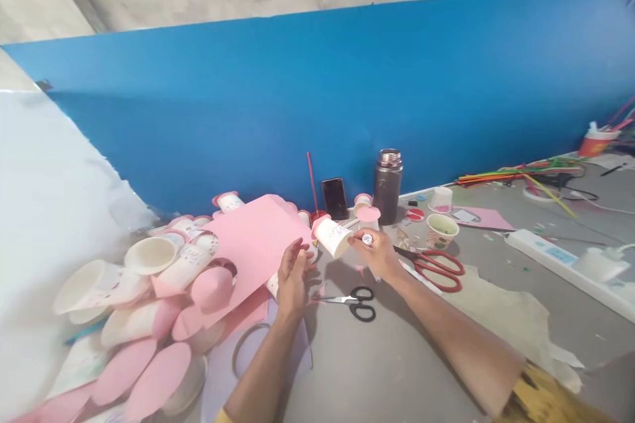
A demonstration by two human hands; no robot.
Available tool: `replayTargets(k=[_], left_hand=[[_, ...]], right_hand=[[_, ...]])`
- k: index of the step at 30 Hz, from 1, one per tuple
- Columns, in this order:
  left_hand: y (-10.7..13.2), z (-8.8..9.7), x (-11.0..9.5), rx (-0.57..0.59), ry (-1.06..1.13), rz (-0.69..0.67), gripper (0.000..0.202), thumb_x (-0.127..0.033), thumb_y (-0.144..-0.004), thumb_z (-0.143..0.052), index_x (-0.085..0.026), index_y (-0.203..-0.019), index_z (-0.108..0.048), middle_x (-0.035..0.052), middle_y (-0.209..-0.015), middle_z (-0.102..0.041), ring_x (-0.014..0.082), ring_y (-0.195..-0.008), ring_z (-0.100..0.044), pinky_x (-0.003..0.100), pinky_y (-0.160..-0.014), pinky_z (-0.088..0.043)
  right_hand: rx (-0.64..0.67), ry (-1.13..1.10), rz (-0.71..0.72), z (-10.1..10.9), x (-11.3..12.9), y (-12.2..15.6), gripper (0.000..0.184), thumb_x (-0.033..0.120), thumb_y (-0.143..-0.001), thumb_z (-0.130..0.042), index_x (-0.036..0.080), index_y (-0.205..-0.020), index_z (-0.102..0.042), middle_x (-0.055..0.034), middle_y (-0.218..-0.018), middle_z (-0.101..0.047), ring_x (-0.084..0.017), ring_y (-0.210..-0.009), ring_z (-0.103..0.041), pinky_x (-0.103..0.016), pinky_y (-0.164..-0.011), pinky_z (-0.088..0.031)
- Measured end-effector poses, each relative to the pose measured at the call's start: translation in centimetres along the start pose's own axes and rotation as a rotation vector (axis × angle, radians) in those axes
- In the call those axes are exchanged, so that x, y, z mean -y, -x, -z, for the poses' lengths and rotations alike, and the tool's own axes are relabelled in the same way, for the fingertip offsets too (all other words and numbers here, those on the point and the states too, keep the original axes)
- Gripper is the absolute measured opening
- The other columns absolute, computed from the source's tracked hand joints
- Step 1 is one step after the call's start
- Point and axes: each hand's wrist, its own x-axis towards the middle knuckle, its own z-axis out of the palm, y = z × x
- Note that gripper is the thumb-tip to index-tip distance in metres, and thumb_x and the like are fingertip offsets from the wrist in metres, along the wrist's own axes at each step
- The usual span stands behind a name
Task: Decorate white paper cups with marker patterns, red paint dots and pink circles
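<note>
A white paper cup (333,238) with purple markings and a pink piece on its base is tilted above the table. My right hand (374,251) pinches it near the rim. In the same hand shows the round whitish end of a pen-like object (367,239). My left hand (294,271) is just left of the cup, fingers apart and holding nothing that I can see. Below the hands lie black-handled scissors (360,304). Red-handled scissors (439,269) rest beside my right forearm, their blades partly hidden by it.
Many pink-and-white paper cups (153,254) are heaped at left, beside pink sheets (253,231) and a tape ring (243,344). A dark flask (388,188) and a phone (335,198) stand by the blue partition (317,92). A power strip (550,258) lies at right.
</note>
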Motion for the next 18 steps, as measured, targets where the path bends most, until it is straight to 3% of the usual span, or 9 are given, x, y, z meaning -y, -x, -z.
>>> replayTargets(k=[4, 7, 11, 15, 18], left_hand=[[-0.2, 0.2, 0.1, 0.042, 0.157, -0.008, 0.061, -0.068, -0.084, -0.071, -0.026, -0.129, -0.069, 0.0104, -0.148, -0.063, 0.0275, -0.130, -0.063, 0.033, -0.093, -0.058], [-0.2, -0.1, -0.2, 0.098, 0.256, 0.008, 0.062, -0.068, -0.085, -0.070, -0.026, -0.130, -0.069, 0.0093, -0.153, -0.060, 0.0300, -0.145, -0.053, 0.036, -0.105, -0.054], [0.0, -0.4, -0.6, 0.163, 0.273, 0.029, 0.061, -0.063, -0.081, -0.079, -0.025, -0.128, -0.070, 0.0096, -0.146, -0.065, 0.0310, -0.140, -0.057, 0.040, -0.105, -0.055], [0.1, -0.2, -0.9, 0.201, 0.281, 0.047, 0.060, -0.059, -0.080, -0.081, -0.023, -0.127, -0.072, 0.0082, -0.125, -0.076, 0.0296, -0.126, -0.068, 0.041, -0.104, -0.057], [0.1, -0.1, -1.0, 0.233, 0.284, 0.056, 0.059, -0.058, -0.081, -0.082, -0.021, -0.126, -0.074, 0.0113, -0.126, -0.078, 0.0319, -0.124, -0.069, 0.044, -0.105, -0.055]], right_hand=[[0.075, 0.084, 0.021, -0.1, -0.1, 0.5, 0.014, 0.031, -0.066, -0.082, 0.022, -0.061, -0.073, 0.0027, -0.055, -0.056, -0.013, -0.056, -0.041, -0.029, -0.054, -0.025], [0.132, 0.095, -0.019, -0.2, -0.1, 0.6, 0.016, 0.033, -0.066, -0.082, 0.022, -0.061, -0.071, 0.0036, -0.051, -0.053, -0.013, -0.052, -0.041, -0.028, -0.052, -0.025], [0.206, 0.032, -0.119, -0.1, 0.0, 0.4, 0.024, 0.038, -0.065, -0.081, 0.021, -0.059, -0.065, 0.0066, -0.043, -0.043, -0.011, -0.046, -0.037, -0.027, -0.050, -0.027], [0.308, -0.065, -0.200, 0.0, 0.2, 0.6, 0.033, 0.040, -0.062, -0.084, 0.021, -0.055, -0.057, 0.0076, -0.040, -0.040, -0.010, -0.045, -0.037, -0.027, -0.050, -0.031], [0.353, -0.124, -0.246, -0.1, 0.3, 0.7, 0.036, 0.037, -0.060, -0.086, 0.021, -0.055, -0.055, 0.0086, -0.041, -0.038, -0.008, -0.044, -0.034, -0.025, -0.049, -0.029]])
